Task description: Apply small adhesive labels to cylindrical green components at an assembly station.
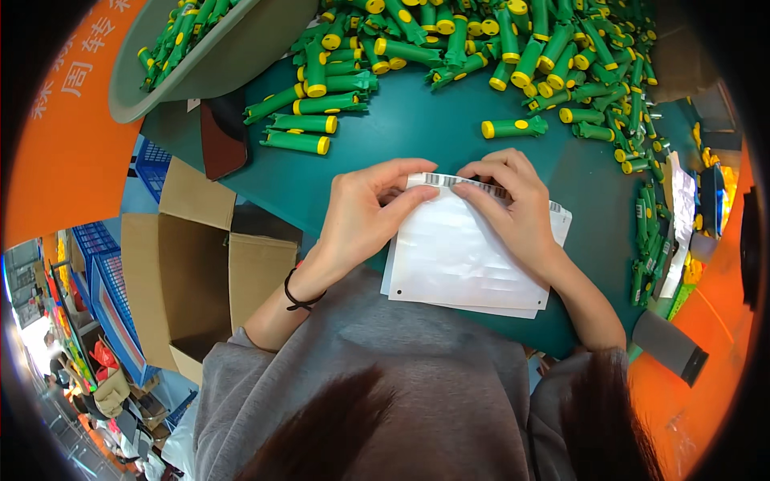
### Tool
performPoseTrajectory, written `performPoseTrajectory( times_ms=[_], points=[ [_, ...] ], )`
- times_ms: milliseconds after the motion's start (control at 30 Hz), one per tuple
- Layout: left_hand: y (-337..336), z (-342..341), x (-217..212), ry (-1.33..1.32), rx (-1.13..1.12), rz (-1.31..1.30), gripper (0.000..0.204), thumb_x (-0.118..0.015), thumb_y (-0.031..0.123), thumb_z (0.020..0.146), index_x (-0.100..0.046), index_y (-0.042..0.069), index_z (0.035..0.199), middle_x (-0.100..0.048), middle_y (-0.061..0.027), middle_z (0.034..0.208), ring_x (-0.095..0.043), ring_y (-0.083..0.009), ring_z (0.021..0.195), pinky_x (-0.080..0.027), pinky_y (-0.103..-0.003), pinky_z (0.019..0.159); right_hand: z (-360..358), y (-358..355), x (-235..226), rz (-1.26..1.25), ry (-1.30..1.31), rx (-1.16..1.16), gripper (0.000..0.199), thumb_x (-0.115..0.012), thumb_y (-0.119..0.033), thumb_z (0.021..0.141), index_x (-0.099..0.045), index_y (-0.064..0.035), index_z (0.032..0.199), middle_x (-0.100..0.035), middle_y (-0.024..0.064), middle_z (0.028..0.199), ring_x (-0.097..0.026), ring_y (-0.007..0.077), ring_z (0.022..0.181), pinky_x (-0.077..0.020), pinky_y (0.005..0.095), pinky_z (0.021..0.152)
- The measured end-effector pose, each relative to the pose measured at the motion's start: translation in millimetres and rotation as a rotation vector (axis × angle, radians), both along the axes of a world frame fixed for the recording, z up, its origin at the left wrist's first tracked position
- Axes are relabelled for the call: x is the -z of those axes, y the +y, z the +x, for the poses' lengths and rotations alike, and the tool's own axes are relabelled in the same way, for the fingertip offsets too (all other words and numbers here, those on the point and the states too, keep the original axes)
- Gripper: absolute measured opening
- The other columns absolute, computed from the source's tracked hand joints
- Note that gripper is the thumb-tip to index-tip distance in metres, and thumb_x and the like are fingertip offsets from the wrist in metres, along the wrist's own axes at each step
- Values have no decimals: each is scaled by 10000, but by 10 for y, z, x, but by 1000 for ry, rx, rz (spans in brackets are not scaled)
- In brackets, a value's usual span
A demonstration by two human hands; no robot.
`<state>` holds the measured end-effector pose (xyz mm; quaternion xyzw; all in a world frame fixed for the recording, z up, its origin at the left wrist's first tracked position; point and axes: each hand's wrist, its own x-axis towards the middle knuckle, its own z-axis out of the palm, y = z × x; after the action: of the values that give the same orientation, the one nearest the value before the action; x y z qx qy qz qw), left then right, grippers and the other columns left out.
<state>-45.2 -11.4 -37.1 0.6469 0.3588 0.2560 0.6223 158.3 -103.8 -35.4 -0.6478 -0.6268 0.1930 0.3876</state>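
A small stack of white sheets (465,260) lies on the green tabletop (417,120) in front of me, with a row of black barcode labels along its far edge. My left hand (365,212) pinches that edge between thumb and fingers near its left part. Close beside it, my right hand (517,204) grips the same edge with thumb and curled fingers, its palm over the sheets' right side. Just beyond the hands lies a single green tube with a yellow end (513,128). Several similar tubes (301,132) lie in a row to the left.
A large heap of green-and-yellow tubes (553,52) covers the far table and runs down the right side. An olive basin (128,100) of tubes stands far left. Below the table's left edge are an open cardboard box (188,280) and blue crates (152,168). A grey cylinder (670,346) sits right.
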Motion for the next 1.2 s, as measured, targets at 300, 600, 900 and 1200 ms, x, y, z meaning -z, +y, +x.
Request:
performPoseTrajectory(
  times_ms=[300,600,900,1200],
  points=[
    [-72,4,47,55,-82,296,280,-797,135,872,-747,50,1133,-758,-94,856,-728,-144,739,-577,-266,680,7,-70,93,237,-276,3,226,-808,-81,811,-769,-57,1032,-691,66,1010,-600,237,922,-500,324,763],
    [49,-63,-59,280,-10,944,268,-823,161,805,-767,92,1058,-644,-41,994,-610,-212,843,-534,-364,726,-46,-17,41,268,-300,21,322,-767,-82,843,-742,-84,1164,-675,54,1051,-604,269,1006,-485,382,898],
    [55,-75,89,121,6,1002,228,-789,81,829,-748,64,1052,-651,-45,1015,-628,-208,825,-539,-336,712,-35,-79,120,335,-585,-106,353,-763,-117,839,-732,-86,1190,-679,42,1141,-609,269,1047,-461,401,933],
    [55,-48,83,120,-3,946,210,-780,75,829,-735,39,1032,-665,-51,991,-640,-207,821,-534,-338,706,22,-160,93,261,-531,-9,362,-790,-96,821,-738,-92,1179,-687,42,1142,-611,261,1031,-464,386,913]
  ],
)
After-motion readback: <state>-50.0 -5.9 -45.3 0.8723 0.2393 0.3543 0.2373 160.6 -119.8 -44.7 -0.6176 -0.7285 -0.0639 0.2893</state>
